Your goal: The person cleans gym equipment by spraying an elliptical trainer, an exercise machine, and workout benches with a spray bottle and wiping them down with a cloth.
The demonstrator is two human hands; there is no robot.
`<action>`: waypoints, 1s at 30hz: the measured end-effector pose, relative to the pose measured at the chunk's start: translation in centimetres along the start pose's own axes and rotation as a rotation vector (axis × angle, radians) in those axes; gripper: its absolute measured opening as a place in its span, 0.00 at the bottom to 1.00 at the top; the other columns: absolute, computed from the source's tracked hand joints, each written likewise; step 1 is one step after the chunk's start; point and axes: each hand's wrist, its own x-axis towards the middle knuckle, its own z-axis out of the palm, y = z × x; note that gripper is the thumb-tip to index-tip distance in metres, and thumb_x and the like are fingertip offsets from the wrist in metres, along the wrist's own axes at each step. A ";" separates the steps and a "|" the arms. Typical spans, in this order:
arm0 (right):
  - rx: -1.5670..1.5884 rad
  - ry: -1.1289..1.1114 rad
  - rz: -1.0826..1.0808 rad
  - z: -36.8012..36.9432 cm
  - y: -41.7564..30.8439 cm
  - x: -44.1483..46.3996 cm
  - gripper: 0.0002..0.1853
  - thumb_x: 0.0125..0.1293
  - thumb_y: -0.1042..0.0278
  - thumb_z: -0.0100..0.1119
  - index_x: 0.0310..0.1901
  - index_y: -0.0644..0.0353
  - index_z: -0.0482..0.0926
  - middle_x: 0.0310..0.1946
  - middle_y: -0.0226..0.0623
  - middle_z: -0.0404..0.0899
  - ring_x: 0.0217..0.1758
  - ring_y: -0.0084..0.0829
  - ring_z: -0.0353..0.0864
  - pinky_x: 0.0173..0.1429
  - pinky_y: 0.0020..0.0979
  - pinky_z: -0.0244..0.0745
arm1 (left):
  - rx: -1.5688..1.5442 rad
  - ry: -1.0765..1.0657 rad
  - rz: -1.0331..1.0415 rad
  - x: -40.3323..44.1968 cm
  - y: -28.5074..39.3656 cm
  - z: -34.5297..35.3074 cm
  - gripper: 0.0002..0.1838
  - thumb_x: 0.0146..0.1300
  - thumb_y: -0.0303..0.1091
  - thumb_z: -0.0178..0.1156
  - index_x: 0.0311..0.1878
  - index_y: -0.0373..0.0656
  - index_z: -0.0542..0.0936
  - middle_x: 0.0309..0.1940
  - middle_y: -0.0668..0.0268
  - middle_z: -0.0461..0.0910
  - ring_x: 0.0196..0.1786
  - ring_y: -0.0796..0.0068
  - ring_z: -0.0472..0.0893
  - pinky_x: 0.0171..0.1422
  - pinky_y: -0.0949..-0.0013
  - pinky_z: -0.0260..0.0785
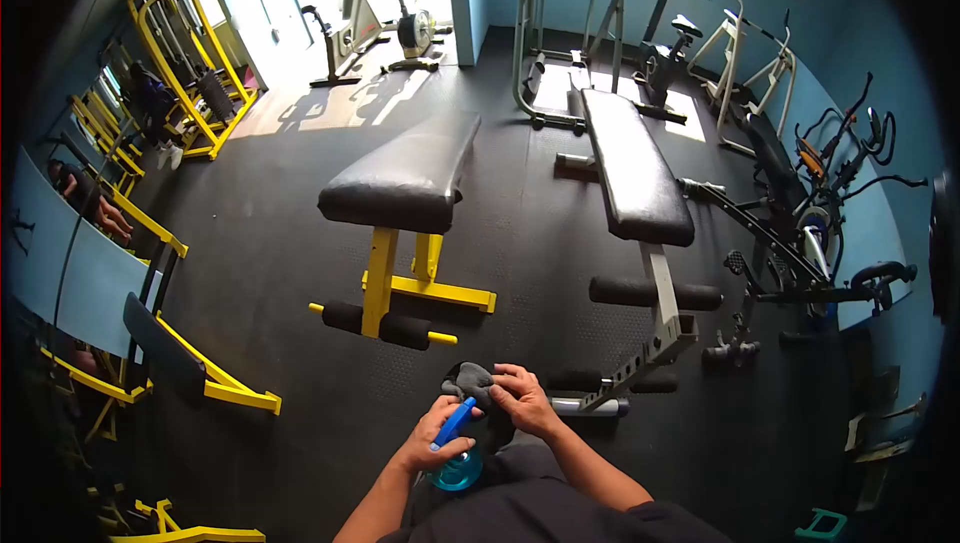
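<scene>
My left hand [430, 437] is closed around a spray bottle [457, 472] with a blue trigger head and blue-green liquid, held low in front of my body. A dark grey cloth [470, 381] is bunched just above the trigger head. My right hand [524, 401] grips the cloth from its right side, and my left fingertips are close to it; whether they touch it I cannot tell. Beyond my hands stand a black padded bench [405, 178] on a yellow frame and, to its right, another black bench [638, 168] on a whitish frame.
Yellow machines [195, 68] line the left side, where a person [150, 108] is partly visible. Exercise bikes [412, 28] stand by the bright doorway. Ellipticals [745, 68] and more bikes [815, 233] fill the right side. Foam leg rollers [390, 327] jut from the yellow bench toward me.
</scene>
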 end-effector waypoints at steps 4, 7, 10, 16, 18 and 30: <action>-0.151 0.378 0.099 1.8 0.8 4.5 0.12 0.64 0.67 0.63 0.48 0.59 0.81 0.46 0.42 0.73 0.54 0.39 0.72 0.61 0.36 0.67 | 0.012 0.214 -0.029 -0.5 0.6 -3.5 0.27 0.47 0.36 0.66 0.55 0.47 0.80 0.55 0.59 0.69 0.58 0.60 0.73 0.63 0.61 0.67; -0.676 0.600 0.139 3.1 2.2 6.1 0.26 0.58 0.60 0.65 0.59 0.56 0.74 0.53 0.46 0.68 0.58 0.47 0.67 0.67 0.41 0.62 | -0.008 0.178 -0.002 -0.4 -1.4 -5.9 0.26 0.49 0.35 0.67 0.55 0.44 0.79 0.57 0.58 0.67 0.60 0.61 0.72 0.62 0.63 0.70; -0.461 0.217 0.273 5.6 5.3 5.9 0.31 0.55 0.64 0.68 0.62 0.59 0.71 0.51 0.44 0.71 0.54 0.37 0.72 0.59 0.38 0.70 | 0.054 0.130 0.087 -0.1 -1.2 -8.6 0.26 0.51 0.36 0.66 0.57 0.45 0.78 0.58 0.56 0.66 0.63 0.59 0.69 0.65 0.60 0.67; 0.400 -0.382 0.781 13.0 13.8 9.5 0.34 0.61 0.55 0.66 0.66 0.59 0.67 0.57 0.44 0.73 0.54 0.36 0.77 0.57 0.34 0.76 | 0.113 -0.166 0.196 -0.8 -2.6 -16.5 0.30 0.54 0.34 0.64 0.63 0.45 0.71 0.61 0.55 0.65 0.61 0.51 0.71 0.66 0.58 0.65; 0.475 -0.480 0.741 21.5 12.2 14.0 0.35 0.61 0.54 0.65 0.67 0.59 0.67 0.58 0.43 0.73 0.56 0.36 0.76 0.59 0.35 0.74 | 0.108 -0.236 0.219 -1.9 -3.9 -20.8 0.34 0.54 0.32 0.64 0.66 0.46 0.67 0.61 0.55 0.63 0.61 0.50 0.70 0.65 0.57 0.65; 1.076 -0.463 0.550 33.2 7.2 23.1 0.35 0.66 0.48 0.59 0.69 0.60 0.64 0.63 0.42 0.69 0.63 0.37 0.72 0.68 0.41 0.68 | 0.110 -0.524 0.206 -3.6 -9.0 -38.7 0.31 0.51 0.32 0.65 0.62 0.50 0.71 0.65 0.55 0.59 0.66 0.48 0.66 0.70 0.56 0.61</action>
